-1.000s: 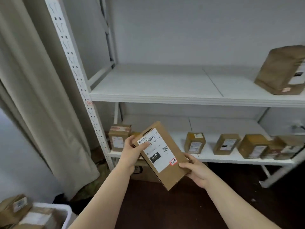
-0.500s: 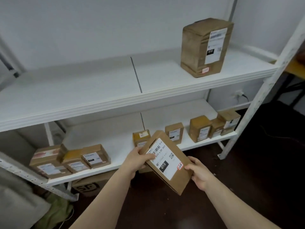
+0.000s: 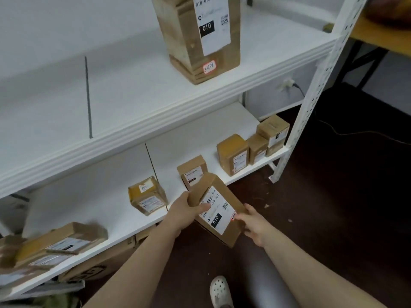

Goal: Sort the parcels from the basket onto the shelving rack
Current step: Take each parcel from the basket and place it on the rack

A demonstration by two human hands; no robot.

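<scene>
A flat brown cardboard parcel (image 3: 219,213) with a white label marked 010 is held tilted in front of the lower shelf (image 3: 195,143) of the white shelving rack. My left hand (image 3: 185,213) grips its upper left edge, thumb across the label. My right hand (image 3: 252,225) holds its lower right edge. A tall brown parcel (image 3: 189,38), also labelled 010, stands on the upper shelf (image 3: 124,103) at the right. The basket is out of view.
Several small brown parcels stand along the lower shelf, such as one (image 3: 146,195) beside my left hand and one (image 3: 232,154) further right. Flat parcels (image 3: 60,245) lie at the shelf's left end. A rack post (image 3: 311,94) rises on the right. My shoe (image 3: 219,290) is on the dark floor.
The view has swung right and closer to the rack; the tall 010 parcel now looms at the top. Both hands still hold the flat parcel, now nearer the lower shelf.
</scene>
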